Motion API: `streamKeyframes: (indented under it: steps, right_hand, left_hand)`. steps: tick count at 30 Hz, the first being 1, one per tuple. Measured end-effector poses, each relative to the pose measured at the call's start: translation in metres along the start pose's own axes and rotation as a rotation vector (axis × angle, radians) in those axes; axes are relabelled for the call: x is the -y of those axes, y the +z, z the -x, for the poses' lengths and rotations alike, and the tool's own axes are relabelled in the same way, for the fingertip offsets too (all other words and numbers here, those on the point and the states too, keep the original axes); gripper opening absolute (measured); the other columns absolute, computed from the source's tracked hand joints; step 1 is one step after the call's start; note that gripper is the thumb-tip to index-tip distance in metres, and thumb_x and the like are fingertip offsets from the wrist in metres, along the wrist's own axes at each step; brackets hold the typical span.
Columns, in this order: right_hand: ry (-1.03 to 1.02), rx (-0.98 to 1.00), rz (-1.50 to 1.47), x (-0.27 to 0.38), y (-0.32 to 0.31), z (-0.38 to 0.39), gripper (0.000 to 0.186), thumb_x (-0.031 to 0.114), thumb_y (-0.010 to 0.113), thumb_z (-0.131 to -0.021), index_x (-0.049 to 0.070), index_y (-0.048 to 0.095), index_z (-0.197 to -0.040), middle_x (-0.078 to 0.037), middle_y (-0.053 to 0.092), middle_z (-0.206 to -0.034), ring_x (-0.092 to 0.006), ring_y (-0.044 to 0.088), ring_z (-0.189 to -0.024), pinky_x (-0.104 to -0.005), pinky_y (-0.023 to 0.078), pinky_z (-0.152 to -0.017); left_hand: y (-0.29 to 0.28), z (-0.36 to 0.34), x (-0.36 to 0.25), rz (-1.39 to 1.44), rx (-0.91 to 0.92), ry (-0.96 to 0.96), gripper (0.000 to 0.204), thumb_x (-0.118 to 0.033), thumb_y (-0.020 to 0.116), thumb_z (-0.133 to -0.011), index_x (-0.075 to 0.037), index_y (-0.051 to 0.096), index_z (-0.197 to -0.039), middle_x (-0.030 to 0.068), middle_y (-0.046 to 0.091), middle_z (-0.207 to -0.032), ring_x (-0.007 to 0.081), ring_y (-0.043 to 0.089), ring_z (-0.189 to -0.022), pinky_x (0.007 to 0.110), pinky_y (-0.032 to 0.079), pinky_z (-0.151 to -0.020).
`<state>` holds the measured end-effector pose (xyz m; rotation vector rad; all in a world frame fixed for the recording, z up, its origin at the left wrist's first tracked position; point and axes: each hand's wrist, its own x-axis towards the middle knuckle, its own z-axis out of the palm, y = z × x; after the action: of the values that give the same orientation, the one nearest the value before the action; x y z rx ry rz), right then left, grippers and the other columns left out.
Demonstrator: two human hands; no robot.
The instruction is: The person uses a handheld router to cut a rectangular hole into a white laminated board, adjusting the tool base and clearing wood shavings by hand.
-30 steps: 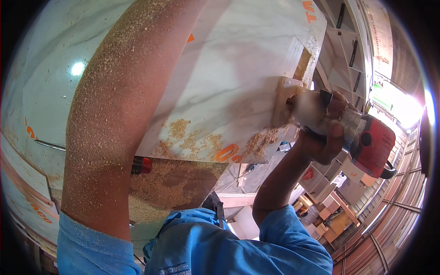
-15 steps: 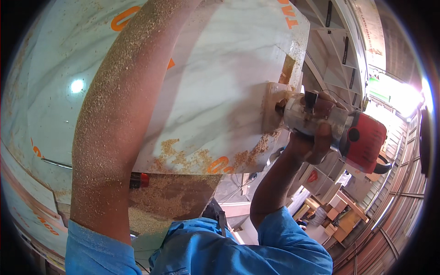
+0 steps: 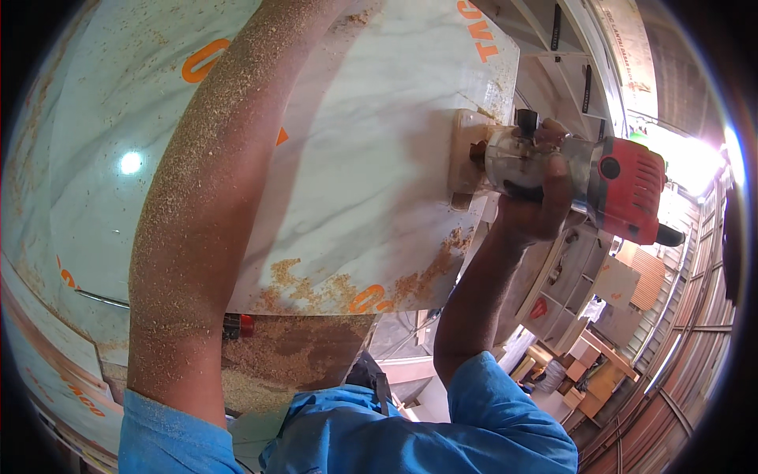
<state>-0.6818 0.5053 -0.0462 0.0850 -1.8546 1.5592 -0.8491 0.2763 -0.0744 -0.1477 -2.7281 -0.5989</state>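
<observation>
My right hand (image 3: 545, 186) is closed around the metal body of a red trim router (image 3: 628, 189), which lies sideways with its pale base (image 3: 466, 158) against the right edge of a white marble-patterned board (image 3: 371, 118) with orange printing. My left forearm (image 3: 201, 201), coated in sawdust, stretches up across the board and leaves the top of the picture, so my left hand is out of sight. Wood shavings (image 3: 292, 280) lie along the board's near edge. A second red-and-black tool (image 3: 237, 325) shows partly from behind my left forearm, below that edge.
A dust-covered brown surface (image 3: 292, 363) sits under the board's near side. Pale cabinet frames (image 3: 568, 79) stand to the right, wooden offcuts and boxes (image 3: 584, 371) farther back, and corrugated metal walling (image 3: 683, 340) at the far right.
My right hand and the router have moved up along the board's right edge, toward the top of the picture. The board's near edge sits lower in the picture than before.
</observation>
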Motion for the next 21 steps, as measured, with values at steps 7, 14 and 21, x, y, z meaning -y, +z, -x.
streamKeyframes:
  steps: [7, 14, 21]
  right_hand:
    - [0.0, 0.059, -0.007, 0.006, 0.0, -0.003, 0.039, 0.007, 0.067, -0.075, -0.014, 0.06, -0.108, -0.027, 0.071, -0.098, -0.0318, 0.072, -0.086, -0.0429, 0.061, -0.08]
    - [-0.006, -0.004, 0.17, -0.01, -0.018, -0.014, 0.04, 0.015, 0.066, -0.078, -0.012, 0.064, -0.107, -0.024, 0.069, -0.099, -0.0308, 0.069, -0.086, -0.044, 0.063, -0.077]
    - [0.051, 0.022, 0.196, -0.033, -0.019, -0.03, 0.039, 0.017, 0.065, -0.084, -0.011, 0.068, -0.11, -0.022, 0.07, -0.108, -0.0282, 0.071, -0.094, -0.0432, 0.062, -0.082]
  left_hand:
    - [0.001, -0.001, 0.003, 0.008, -0.053, -0.033, 0.065, -0.046, 0.079, -0.089, 0.003, 0.065, -0.129, 0.0228, 0.06, -0.136, 0.0354, 0.052, -0.134, 0.047, 0.036, -0.118]
    - [-0.003, 0.0, -0.001, 0.037, -0.002, -0.019, 0.063, -0.046, 0.078, -0.09, 0.003, 0.066, -0.128, 0.0232, 0.06, -0.135, 0.0351, 0.052, -0.134, 0.047, 0.036, -0.118]
    - [-0.006, 0.0, -0.003, -0.006, 0.016, -0.02, 0.064, -0.047, 0.075, -0.091, 0.003, 0.065, -0.13, 0.0234, 0.058, -0.138, 0.0352, 0.052, -0.135, 0.047, 0.035, -0.119]
